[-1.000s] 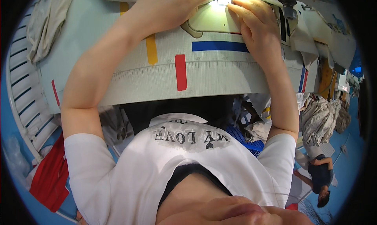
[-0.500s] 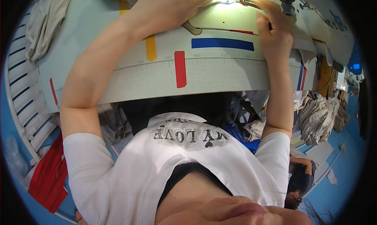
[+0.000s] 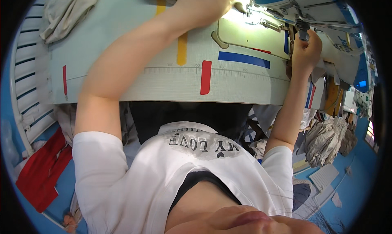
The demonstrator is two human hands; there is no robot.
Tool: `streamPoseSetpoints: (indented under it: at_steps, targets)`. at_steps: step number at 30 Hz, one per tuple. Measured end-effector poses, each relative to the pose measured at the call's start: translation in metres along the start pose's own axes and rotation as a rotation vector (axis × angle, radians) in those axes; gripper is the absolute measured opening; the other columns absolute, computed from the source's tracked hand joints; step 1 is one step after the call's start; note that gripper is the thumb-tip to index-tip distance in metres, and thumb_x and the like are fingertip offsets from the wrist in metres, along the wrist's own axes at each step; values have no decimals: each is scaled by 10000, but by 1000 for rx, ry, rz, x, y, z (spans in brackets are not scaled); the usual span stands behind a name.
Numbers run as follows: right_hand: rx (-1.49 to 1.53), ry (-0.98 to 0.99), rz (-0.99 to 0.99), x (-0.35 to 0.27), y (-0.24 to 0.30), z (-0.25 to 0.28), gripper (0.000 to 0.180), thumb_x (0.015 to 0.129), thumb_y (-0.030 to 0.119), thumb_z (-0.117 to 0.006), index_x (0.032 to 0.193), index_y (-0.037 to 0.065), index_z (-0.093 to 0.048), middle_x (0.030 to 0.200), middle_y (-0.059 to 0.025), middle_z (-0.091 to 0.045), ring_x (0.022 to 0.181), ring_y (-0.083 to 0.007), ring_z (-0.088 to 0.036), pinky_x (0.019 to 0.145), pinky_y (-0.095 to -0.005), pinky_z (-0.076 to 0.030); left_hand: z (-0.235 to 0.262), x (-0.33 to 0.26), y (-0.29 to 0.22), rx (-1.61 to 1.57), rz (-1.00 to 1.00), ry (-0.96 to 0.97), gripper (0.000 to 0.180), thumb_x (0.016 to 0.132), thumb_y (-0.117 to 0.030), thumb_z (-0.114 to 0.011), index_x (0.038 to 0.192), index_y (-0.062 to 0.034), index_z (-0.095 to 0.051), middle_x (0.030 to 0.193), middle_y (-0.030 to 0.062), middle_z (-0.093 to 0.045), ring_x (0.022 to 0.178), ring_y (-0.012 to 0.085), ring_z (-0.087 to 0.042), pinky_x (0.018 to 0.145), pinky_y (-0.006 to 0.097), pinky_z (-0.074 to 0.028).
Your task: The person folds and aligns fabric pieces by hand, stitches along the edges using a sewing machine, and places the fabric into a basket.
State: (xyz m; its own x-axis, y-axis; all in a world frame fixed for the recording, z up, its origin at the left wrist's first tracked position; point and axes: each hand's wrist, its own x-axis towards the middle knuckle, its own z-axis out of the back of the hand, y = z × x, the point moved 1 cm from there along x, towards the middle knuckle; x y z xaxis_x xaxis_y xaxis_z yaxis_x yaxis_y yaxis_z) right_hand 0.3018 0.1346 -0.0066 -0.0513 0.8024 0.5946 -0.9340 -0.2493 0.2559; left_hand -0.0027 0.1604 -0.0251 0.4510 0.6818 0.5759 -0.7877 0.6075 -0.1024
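Left hand (image 3: pixel 208 3) presses flat near the lit needle at the tabletop's (image 3: pixel 122 58) far edge; right hand (image 3: pixel 305 50) clenches the sewing machine's dark knob (image 3: pixel 302 29), small, rigid, best pinched around its sides.

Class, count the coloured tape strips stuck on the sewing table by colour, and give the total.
Yellow strips: 1
Red strips: 3
Blue strips: 1
Total: 5 strips on the table

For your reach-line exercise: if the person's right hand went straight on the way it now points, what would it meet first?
The right hand points up at the dark knob on the sewing machine; it seems to touch it already, though depth is unclear.
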Motion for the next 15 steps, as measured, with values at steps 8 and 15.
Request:
streamPoseSetpoints:
  at_steps: [8, 15]
  targets:
    - [167, 13, 87, -20, 16, 0, 322, 827, 101, -747, 1144, 80, -695, 1053, -130, -685, 937, -308, -647, 831, -376, -525, 52, -21, 105, 339, 591, 232, 410, 893, -281, -636, 1229, -48, -614, 1080, 192, -685, 982, 344, -664, 906, 424, -543]
    - [779, 457, 136, -97, 156, 27, 881, 705, 227, -861, 1462, 78, -436, 1381, -193, -529, 1282, -374, -504, 1073, -453, -421, 170, -156, 17, -86, 656, 447, 367, 919, -165, -627, 1247, 1, -618, 1148, 223, -674, 1055, 330, -647, 941, 383, -483]
